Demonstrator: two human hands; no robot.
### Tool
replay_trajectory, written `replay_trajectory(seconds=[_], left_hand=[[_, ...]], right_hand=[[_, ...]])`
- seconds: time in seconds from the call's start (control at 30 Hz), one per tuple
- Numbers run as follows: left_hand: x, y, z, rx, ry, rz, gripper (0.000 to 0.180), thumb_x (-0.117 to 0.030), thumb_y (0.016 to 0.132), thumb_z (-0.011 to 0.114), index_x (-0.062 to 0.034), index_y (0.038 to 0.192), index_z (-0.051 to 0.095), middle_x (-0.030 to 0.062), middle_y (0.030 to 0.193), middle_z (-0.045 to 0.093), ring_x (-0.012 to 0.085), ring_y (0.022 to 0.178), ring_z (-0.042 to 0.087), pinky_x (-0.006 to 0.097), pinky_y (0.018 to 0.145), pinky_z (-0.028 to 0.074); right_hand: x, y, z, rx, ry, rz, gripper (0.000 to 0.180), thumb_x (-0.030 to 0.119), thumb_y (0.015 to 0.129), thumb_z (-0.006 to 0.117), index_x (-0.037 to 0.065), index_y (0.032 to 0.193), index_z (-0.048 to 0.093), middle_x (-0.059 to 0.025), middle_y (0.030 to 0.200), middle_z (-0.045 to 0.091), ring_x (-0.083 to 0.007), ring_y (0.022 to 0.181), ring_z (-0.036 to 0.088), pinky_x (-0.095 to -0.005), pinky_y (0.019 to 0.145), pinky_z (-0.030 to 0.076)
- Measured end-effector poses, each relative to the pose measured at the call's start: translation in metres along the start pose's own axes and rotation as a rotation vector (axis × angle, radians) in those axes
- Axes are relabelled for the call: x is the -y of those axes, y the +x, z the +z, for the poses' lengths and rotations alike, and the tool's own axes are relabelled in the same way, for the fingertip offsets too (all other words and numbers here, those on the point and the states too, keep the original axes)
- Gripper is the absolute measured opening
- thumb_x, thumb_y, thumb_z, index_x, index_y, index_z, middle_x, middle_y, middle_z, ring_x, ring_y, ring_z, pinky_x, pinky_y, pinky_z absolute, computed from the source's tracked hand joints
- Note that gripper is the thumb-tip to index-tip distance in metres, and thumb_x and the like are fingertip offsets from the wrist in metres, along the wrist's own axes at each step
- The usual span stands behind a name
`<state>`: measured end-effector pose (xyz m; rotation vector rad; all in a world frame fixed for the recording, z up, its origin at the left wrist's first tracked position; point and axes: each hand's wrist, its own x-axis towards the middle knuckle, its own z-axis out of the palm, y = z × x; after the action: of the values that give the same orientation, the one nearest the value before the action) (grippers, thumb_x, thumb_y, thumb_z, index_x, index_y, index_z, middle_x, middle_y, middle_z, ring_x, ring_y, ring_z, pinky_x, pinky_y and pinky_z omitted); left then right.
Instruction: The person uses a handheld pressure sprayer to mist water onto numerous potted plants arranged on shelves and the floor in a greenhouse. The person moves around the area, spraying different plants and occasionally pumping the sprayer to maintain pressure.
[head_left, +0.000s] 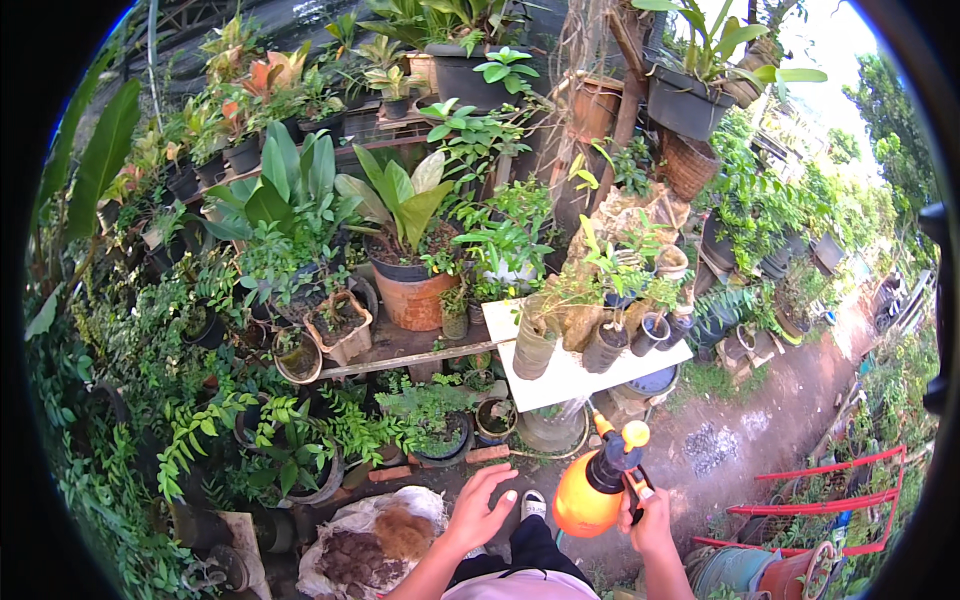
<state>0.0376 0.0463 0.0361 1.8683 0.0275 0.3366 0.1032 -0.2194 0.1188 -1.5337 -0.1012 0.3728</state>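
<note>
My right hand [652,520] is wrapped round the black handle of an orange pump sprayer [586,497], held up in front of me with its yellow nozzle angled away and to the left. A faint mist seems to come off the nozzle tip, near the edge of a white board [548,392]. To the left of the sprayer, my left hand [480,512] is raised with fingers apart and nothing in it. On the board stand several dark plant bags [604,348] with thin green seedlings. A wide pot [552,432] sits below the board's front edge.
A wooden bench [410,358] carries a large terracotta pot [415,298] and other potted plants. By my feet lies an open sack [330,520] of brown fibrous material. A red metal frame [830,500] and stacked pots [745,572] are at lower right, beside a dirt path [770,425].
</note>
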Motion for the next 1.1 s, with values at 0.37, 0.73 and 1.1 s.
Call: replay_trajectory(seconds=[0.37,0.73,1.1], left_hand=[[-0.016,0.029,0.031,0.131,0.067,0.046,0.035,-0.021,0.092,0.062,-0.0049,0.123,0.06,0.0152,0.129,0.057,0.0323,0.123,0.053,0.041,0.104,0.04],[-0.031,0.041,0.08,0.166,0.12,0.06,0.034,-0.024,0.093,0.061,-0.0068,0.123,0.06,0.0146,0.128,0.059,0.0331,0.121,0.054,0.042,0.103,0.041],[-0.053,0.056,0.124,0.044,0.173,-0.015,0.034,-0.023,0.093,0.061,-0.0068,0.123,0.059,0.0144,0.127,0.059,0.0336,0.12,0.054,0.042,0.102,0.041]], right_hand=[[-0.017,-0.015,-0.028,-0.019,-0.064,0.033,0.052,0.046,0.093,0.041,0.0,0.074,0.056,-0.0045,0.053,0.051,-0.0119,0.045,0.049,-0.0275,0.044,0.038],[-0.007,0.006,-0.074,0.15,-0.101,-0.057,0.061,0.053,0.093,0.039,-0.001,0.073,0.057,-0.0033,0.052,0.051,-0.0114,0.045,0.05,-0.0273,0.044,0.037],[0.007,0.055,-0.135,0.235,-0.058,-0.025,0.046,0.038,0.093,0.042,0.0,0.072,0.056,-0.0022,0.052,0.051,-0.0105,0.045,0.048,-0.0274,0.044,0.037]])
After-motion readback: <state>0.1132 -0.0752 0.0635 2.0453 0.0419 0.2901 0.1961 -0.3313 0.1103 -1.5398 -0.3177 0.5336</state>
